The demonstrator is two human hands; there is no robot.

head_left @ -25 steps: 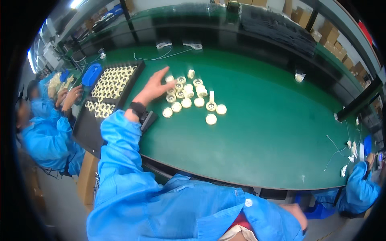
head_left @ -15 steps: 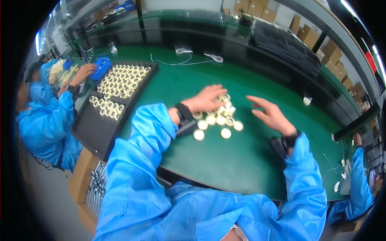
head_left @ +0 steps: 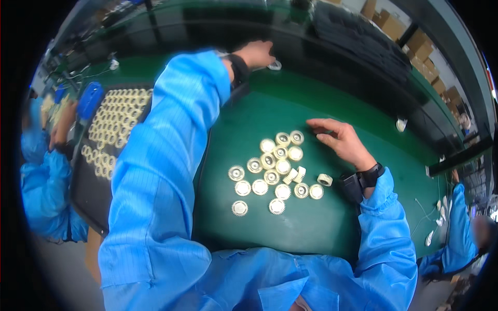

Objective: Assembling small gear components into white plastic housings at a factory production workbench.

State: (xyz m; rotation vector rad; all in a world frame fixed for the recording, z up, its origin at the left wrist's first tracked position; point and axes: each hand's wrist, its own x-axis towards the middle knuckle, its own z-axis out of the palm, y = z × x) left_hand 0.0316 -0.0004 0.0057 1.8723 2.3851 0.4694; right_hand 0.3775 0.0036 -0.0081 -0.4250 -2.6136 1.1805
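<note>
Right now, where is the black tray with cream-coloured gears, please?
In the head view, the black tray lies at the left, beside the person's left sleeve, with the blue bin near its upper-left corner.

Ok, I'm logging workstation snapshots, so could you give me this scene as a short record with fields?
left hand: at the table's far side, by a white piece; grip unclear
right hand: open, beside the loose gears
loose gears: cream, toothed; most lie flat, a few stand on edge
surface: green table
tray: black, left, holding rows of cream parts, partly hidden by the left sleeve
bin: blue, beyond the tray
co-workers: blue sleeves at both sides
</note>
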